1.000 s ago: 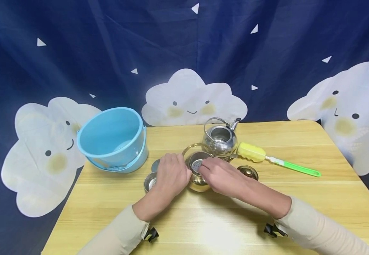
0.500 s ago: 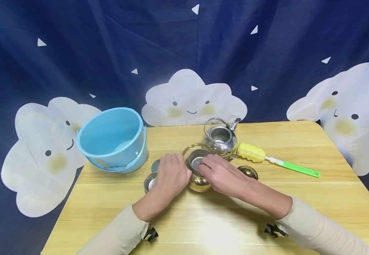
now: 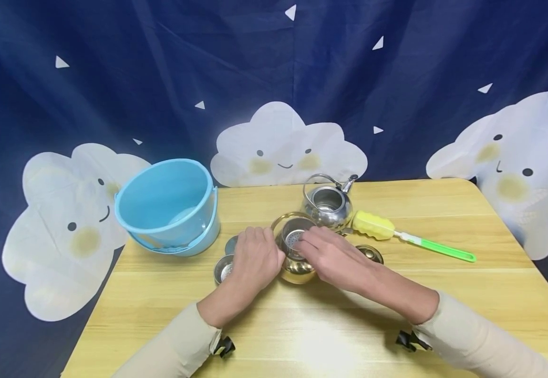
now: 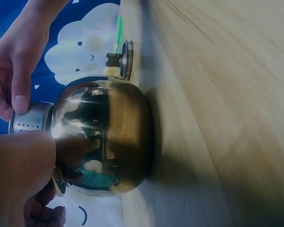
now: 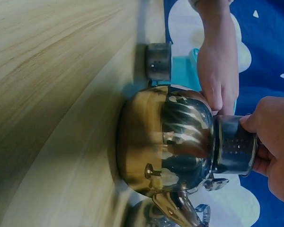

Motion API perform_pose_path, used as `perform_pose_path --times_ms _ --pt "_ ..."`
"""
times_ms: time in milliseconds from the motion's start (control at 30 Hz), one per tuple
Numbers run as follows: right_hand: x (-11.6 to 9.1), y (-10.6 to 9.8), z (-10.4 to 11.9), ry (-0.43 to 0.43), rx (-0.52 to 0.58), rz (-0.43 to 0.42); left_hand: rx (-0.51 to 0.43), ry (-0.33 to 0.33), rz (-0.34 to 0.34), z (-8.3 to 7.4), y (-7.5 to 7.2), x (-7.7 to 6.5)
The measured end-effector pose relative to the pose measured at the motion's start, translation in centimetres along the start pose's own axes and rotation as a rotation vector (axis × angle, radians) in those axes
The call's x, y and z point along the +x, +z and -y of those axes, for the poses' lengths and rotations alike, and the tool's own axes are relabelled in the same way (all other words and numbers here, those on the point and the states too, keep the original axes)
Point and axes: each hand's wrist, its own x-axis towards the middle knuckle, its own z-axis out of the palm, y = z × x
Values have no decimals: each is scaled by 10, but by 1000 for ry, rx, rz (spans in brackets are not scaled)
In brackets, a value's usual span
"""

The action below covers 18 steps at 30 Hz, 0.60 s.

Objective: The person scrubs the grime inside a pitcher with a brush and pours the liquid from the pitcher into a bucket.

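A shiny gold teapot stands upright on the table with its hoop handle raised. My left hand grips that handle on its left side, and the curled fingers show low in the left wrist view. Between thumb and fingers, my right hand pinches the rim of a steel tea strainer with a perforated wall and bottom. The strainer sits at the teapot's mouth, most of its wall standing above the opening. The teapot's spout points away from the left hand.
Behind stands a silver teapot without a lid. A gold lid and a yellow sponge brush lie to the right. At left are a second strainer, a grey disc and a large blue bucket.
My right hand has shifted slightly to the right with the strainer, and its forearm covers more of the gold lid. My left hand keeps its place on the handle.
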Motion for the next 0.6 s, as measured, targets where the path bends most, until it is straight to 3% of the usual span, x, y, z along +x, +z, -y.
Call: perform_pose_path --times_ms 333,600 --pt "-5 -11 -3 35 41 -4 -2 -16 78 -1 2 -3" --pt "-9 -17 -3 25 55 -63 -2 -5 8 0 2 -1"
